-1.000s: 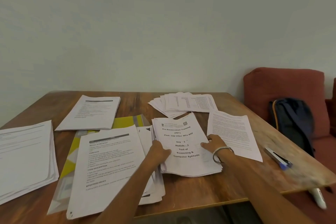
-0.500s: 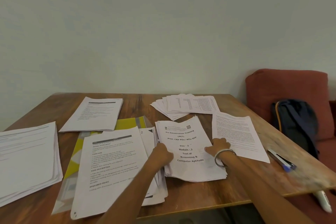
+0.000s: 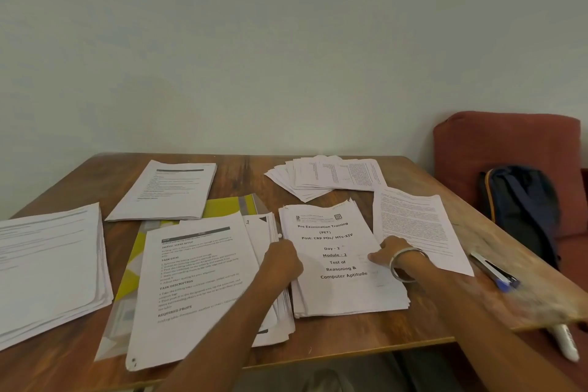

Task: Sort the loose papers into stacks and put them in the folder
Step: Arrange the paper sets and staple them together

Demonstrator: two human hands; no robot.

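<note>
I take the exam booklet stack (image 3: 337,261), the one headed "Pre Examination Training", as my landmark on the wooden bench (image 3: 366,332). My left hand (image 3: 281,262) sits at that stack's left edge, fingers curled against the sheet edges; I cannot tell whether they actually clamp the paper. My right hand (image 3: 386,253), with a metal bangle (image 3: 405,264) on the wrist, lies on the stack's right edge, fingers bent down onto the top page, and again I cannot tell if it grips or only presses.

Just left of the booklet stack, touching it, lies a second pile topped by a task-description sheet (image 3: 194,286). That pile rests on the yellow and clear folder (image 3: 229,207), whose far end shows beyond it and whose left edge shows beside it. Farther left of the landmark, a thick pile (image 3: 47,267) reaches the frame's edge. Beyond and left of the landmark is another neat stack (image 3: 168,191). Directly beyond the landmark a fanned bunch of sheets (image 3: 327,178) spreads loosely. Right of the landmark, under my right wrist, lies a page of dense text (image 3: 416,226).

Farther right, a pen (image 3: 493,270) lies near the bench's right edge, with a white marker (image 3: 566,342) past that edge, lower down. A dark backpack (image 3: 521,210) leans on a red cushioned seat (image 3: 506,143).
</note>
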